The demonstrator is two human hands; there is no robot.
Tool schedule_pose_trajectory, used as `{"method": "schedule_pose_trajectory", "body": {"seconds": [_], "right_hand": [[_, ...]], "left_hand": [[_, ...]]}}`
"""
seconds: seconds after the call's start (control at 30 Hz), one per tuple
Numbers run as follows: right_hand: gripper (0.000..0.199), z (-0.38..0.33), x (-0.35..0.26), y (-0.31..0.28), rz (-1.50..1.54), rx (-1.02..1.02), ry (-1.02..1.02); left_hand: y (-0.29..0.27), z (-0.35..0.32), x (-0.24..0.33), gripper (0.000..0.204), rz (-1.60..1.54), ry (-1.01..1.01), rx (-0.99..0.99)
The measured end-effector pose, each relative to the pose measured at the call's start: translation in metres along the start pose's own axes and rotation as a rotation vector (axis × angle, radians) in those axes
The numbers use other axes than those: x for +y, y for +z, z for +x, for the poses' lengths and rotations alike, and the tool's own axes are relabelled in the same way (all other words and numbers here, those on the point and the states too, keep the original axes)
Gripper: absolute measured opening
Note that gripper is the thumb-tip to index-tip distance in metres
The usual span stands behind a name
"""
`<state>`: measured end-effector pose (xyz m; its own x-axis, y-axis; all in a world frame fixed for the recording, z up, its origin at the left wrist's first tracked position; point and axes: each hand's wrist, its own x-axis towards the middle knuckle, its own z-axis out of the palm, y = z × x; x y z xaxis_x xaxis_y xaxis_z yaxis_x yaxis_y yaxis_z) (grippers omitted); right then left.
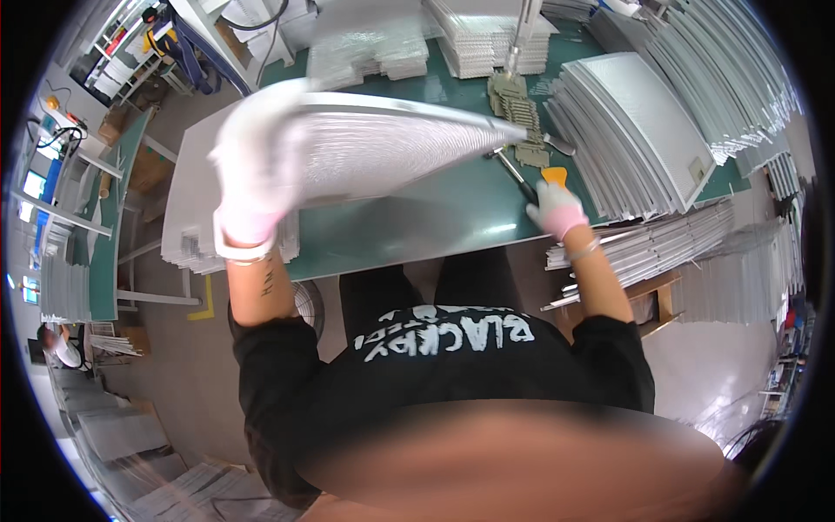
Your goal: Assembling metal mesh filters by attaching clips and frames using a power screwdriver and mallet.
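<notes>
My left hand [257, 165], in a white glove with a pink cuff, is raised at the left and closed on the edge of a white framed mesh panel [374, 148]. Motion blurs the hand, and the panel is tilted above the green table. To the right, my gloved right hand [558, 210] is low over the table, its fingers closed around what looks like a yellow scraper [554, 177]; only its flat end shows. A hammer [517, 175] with a black handle lies against the fingers of that hand. Beside it is a row of small olive-coloured pieces [520, 117].
Stacked white panels [187, 209] lie at the left table edge, under the raised panel. More panels lean in a row [635, 130] on the right, with tall stacks [731, 78] behind. Mesh stacks [370, 48] stand at the back. A metal post [522, 43] rises behind the olive pieces.
</notes>
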<state>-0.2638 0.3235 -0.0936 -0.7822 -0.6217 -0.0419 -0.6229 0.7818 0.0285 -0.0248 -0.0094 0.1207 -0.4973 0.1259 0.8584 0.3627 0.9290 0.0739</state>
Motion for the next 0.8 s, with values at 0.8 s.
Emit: {"method": "schedule_pose_trajectory", "body": {"seconds": [0.8], "right_hand": [[0.060,-0.093,0.010,-0.180,0.335,0.515,-0.514]], "left_hand": [[0.182,0.009,0.046,0.069,0.285,-0.138,-0.112]]}}
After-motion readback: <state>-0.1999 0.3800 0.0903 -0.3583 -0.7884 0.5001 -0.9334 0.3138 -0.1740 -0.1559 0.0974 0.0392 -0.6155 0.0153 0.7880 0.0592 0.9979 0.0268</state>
